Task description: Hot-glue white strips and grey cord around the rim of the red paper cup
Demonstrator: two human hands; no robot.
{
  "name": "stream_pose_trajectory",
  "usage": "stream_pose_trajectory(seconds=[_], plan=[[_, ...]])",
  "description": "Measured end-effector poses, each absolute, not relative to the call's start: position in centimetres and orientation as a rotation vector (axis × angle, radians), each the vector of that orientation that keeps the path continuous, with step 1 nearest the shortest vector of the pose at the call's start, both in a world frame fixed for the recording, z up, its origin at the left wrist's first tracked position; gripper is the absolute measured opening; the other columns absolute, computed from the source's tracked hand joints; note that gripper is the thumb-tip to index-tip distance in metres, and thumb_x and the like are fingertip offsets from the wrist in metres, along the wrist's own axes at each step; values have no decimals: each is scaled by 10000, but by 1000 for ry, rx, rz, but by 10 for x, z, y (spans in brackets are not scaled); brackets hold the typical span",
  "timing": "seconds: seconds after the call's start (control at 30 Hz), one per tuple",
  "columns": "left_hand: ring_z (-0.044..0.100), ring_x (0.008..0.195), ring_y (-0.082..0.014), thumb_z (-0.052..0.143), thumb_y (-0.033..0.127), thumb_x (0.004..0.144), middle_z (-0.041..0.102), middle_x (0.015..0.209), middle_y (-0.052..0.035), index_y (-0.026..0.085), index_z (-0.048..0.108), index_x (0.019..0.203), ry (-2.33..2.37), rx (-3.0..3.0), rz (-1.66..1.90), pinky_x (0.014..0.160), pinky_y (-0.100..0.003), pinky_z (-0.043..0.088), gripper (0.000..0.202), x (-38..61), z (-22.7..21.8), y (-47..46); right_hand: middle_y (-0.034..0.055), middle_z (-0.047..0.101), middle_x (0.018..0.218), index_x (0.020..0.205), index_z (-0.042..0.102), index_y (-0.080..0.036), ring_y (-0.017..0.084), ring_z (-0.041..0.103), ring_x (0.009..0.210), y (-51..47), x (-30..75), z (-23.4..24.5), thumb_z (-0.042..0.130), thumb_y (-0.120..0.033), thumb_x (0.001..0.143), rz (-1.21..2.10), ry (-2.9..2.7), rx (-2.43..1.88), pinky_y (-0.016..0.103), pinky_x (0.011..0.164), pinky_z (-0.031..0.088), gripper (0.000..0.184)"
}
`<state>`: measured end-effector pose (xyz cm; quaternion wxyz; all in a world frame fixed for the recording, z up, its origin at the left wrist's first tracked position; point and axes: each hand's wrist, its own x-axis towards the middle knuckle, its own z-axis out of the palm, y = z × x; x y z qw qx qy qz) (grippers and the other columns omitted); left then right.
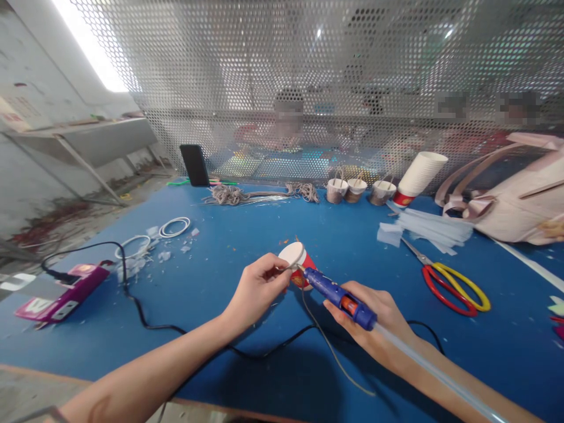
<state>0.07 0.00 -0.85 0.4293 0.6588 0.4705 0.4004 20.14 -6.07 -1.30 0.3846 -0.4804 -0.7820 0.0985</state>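
Observation:
A red paper cup lies on its side on the blue table, its white bottom facing me. My left hand is closed, pinching a thin string against the cup's side. My right hand is closed around a blue hot glue gun with a clear glue stick sticking out of its back. The gun's nozzle touches the cup where the string meets it. The string trails toward me across the table.
Red and yellow scissors and clear glue sticks lie at right. A stack of cups, small wrapped cups, twine, a phone and a pink bag line the back. A black cable runs to a power strip.

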Motion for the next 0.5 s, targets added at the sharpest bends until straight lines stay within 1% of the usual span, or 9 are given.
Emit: stream_pose_trajectory(seconds=[0.1,0.2,0.33,0.5], plan=[[509,484,-86,586,278,751,577,533,35,159,597,696,1176,1647,999,492,-204,388,131,1,-8,0,-11,609,577,770,539,-187,108,557,451,-60,203,-13,539,-274,860,219,-1969,-1245,212,468,419,126],[506,485,-89,590,280,747,573,529,36,161,593,692,1176,1636,995,493,-207,385,130,1,-8,0,-2,608,593,762,541,-183,112,566,473,-62,201,-15,524,-265,866,239,-1998,-1228,214,473,423,133],[503,493,-89,589,288,752,569,537,33,158,592,691,1165,1639,999,496,-208,383,144,1,-9,0,-11,573,568,739,537,-185,110,536,453,-64,200,-15,521,-251,863,225,-2033,-1216,218,456,402,142],[493,482,-86,590,282,745,564,530,34,157,596,695,1171,1635,991,489,-206,372,135,1,-8,0,2,606,595,764,536,-177,114,572,477,-63,203,-12,519,-259,873,212,-2012,-1229,212,478,417,138]])
